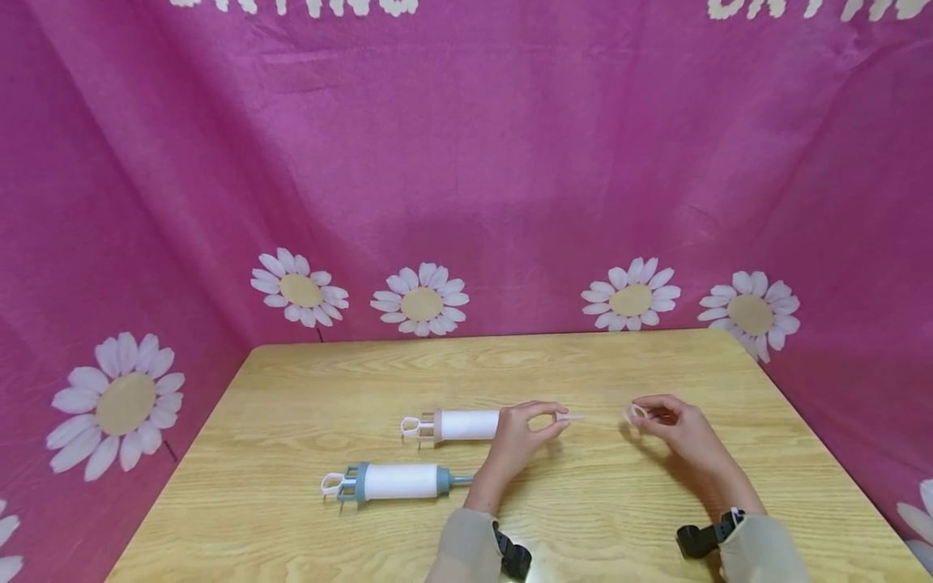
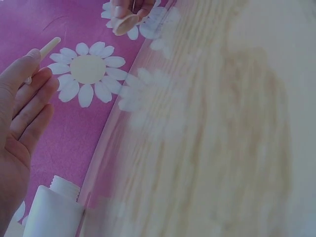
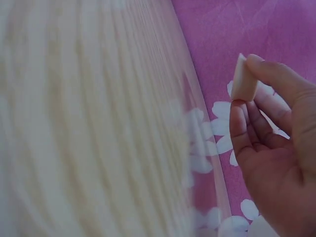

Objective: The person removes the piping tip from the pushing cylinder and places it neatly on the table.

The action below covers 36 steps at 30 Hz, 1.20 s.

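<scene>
Near the table's centre, my left hand (image 1: 516,439) pinches a small beige nozzle (image 2: 49,48) between thumb and index finger; its other fingers extend in the left wrist view. My right hand (image 1: 687,435), off to the right, holds a short beige ring-shaped collar (image 3: 245,83) between thumb and fingertips. A gap separates the nozzle and the collar. Beside the left hand lies a white-barrelled press (image 1: 468,425) with a beige end and a pull handle, resembling a cookie press. Its bare threaded neck (image 2: 65,186) shows in the left wrist view; the hand hides it from the head view.
A second press (image 1: 401,481), with blue-grey ends and its nozzle attached, lies closer on the wooden table (image 1: 306,421). Its tip reaches close to the left wrist. A pink curtain (image 1: 466,162) with daisies hangs behind and at the sides. Both wrists wear black cameras.
</scene>
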Motion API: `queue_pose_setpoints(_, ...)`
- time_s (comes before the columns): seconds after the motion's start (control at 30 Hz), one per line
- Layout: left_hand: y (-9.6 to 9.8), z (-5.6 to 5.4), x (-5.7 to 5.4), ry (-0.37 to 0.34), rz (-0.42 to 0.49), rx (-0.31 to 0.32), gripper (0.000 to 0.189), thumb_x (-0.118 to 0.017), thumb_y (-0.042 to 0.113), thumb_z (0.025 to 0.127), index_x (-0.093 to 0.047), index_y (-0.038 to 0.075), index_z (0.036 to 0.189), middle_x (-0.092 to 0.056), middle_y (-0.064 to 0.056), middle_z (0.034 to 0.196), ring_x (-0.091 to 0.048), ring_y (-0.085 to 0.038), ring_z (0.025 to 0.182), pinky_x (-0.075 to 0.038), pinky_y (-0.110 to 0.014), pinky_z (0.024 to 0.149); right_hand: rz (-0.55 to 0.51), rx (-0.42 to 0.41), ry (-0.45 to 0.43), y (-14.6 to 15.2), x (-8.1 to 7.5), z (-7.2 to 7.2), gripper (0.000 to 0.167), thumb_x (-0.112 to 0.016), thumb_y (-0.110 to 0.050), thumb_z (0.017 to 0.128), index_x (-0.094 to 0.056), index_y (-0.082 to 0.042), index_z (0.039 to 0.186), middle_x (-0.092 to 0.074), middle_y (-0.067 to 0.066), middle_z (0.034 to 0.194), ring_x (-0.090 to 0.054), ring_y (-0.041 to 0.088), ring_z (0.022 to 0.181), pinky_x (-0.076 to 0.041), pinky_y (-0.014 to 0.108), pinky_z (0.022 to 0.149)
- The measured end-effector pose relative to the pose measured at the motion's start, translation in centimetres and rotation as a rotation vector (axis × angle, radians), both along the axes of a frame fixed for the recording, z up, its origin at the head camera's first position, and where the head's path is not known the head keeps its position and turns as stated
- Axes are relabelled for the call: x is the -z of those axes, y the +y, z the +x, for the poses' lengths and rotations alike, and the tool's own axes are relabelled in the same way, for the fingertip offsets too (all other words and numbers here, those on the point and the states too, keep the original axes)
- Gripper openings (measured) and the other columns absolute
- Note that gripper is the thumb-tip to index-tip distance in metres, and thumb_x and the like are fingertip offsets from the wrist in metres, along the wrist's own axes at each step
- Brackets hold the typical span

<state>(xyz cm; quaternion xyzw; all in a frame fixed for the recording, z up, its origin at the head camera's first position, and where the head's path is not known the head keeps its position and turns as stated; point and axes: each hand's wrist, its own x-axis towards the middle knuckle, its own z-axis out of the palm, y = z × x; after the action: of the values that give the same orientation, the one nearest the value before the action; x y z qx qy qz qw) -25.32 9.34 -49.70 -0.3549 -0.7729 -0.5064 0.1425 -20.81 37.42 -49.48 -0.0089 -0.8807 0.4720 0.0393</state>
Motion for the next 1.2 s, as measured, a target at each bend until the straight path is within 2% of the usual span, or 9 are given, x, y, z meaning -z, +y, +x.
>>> queue_pose_setpoints(0.17,0.3,0.0,-0.2,-0.036,0.002,0.006,0.017,-0.074,0.022,0.087,-0.076,0.011,0.1,-0.076,-0.005,0.089,-0.073,-0.014,0.091,-0.059,-0.038,0.084,0.027,-0.008,-0.06,0.8,0.0,-0.3,0.05,-0.067,-0.034,0.093,-0.059,0.0,0.129,-0.062,0.01,0.111,-0.054,-0.003,0.088,-0.048,0.014,0.076)
queue_pose_setpoints(0.3,0.5,0.0,-0.3,-0.083,-0.004,0.015,0.02,-0.074,0.023,0.087,-0.075,0.01,0.102,-0.076,-0.005,0.091,-0.072,-0.015,0.096,-0.058,-0.037,0.088,0.07,-0.009,-0.077,1.2,0.1,-0.3,0.05,-0.068,-0.034,0.092,-0.06,0.0,0.126,-0.063,0.013,0.112,-0.053,0.003,0.088,-0.047,0.015,0.075)
queue_pose_setpoints(0.53,0.8,-0.2,-0.3,-0.113,-0.002,0.036,0.021,-0.074,0.024,0.087,-0.075,0.01,0.103,-0.076,-0.006,0.091,-0.072,-0.016,0.098,-0.058,-0.037,0.09,0.131,-0.008,-0.053,1.7,0.6,-0.4,0.042,-0.072,-0.028,0.089,-0.064,0.002,0.117,-0.058,0.009,0.097,-0.048,0.007,0.08,-0.044,0.018,0.065)
queue_pose_setpoints(0.67,1.0,-0.1,-0.4,-0.114,-0.015,0.032,0.019,-0.075,0.024,0.086,-0.075,0.013,0.101,-0.076,-0.004,0.091,-0.072,-0.014,0.097,-0.057,-0.033,0.089,0.174,-0.023,-0.026,1.8,0.7,-0.4,0.037,-0.074,-0.022,0.088,-0.065,0.003,0.113,-0.057,0.01,0.097,-0.047,0.005,0.079,-0.043,0.018,0.064)
queue_pose_setpoints(0.9,1.4,0.0,-0.6,-0.121,-0.103,0.026,0.016,-0.075,0.022,0.086,-0.075,0.013,0.099,-0.076,0.0,0.093,-0.07,-0.009,0.094,-0.057,-0.029,0.088,0.168,-0.055,-0.012,1.6,0.9,-0.4,0.033,-0.074,-0.017,0.087,-0.064,0.003,0.111,-0.057,0.013,0.1,-0.047,0.005,0.08,-0.043,0.018,0.065)
queue_pose_setpoints(1.07,1.8,-0.2,-0.7,-0.155,-0.208,0.04,0.017,-0.075,0.021,0.086,-0.072,0.011,0.099,-0.074,0.002,0.088,-0.067,-0.01,0.086,-0.055,-0.024,0.084,0.148,-0.062,-0.017,1.3,1.3,-0.4,0.033,-0.073,-0.017,0.087,-0.064,0.004,0.111,-0.058,0.013,0.1,-0.047,0.004,0.079,-0.043,0.018,0.065)
queue_pose_setpoints(1.2,2.1,-0.4,-0.6,-0.189,-0.286,0.029,0.013,-0.076,0.023,0.085,-0.07,0.013,0.093,-0.071,0.005,0.084,-0.065,-0.004,0.085,-0.051,-0.015,0.078,0.132,-0.054,-0.032,0.9,1.5,-0.3,0.034,-0.073,-0.018,0.088,-0.063,0.004,0.112,-0.058,0.012,0.099,-0.046,0.005,0.08,-0.042,0.018,0.065)
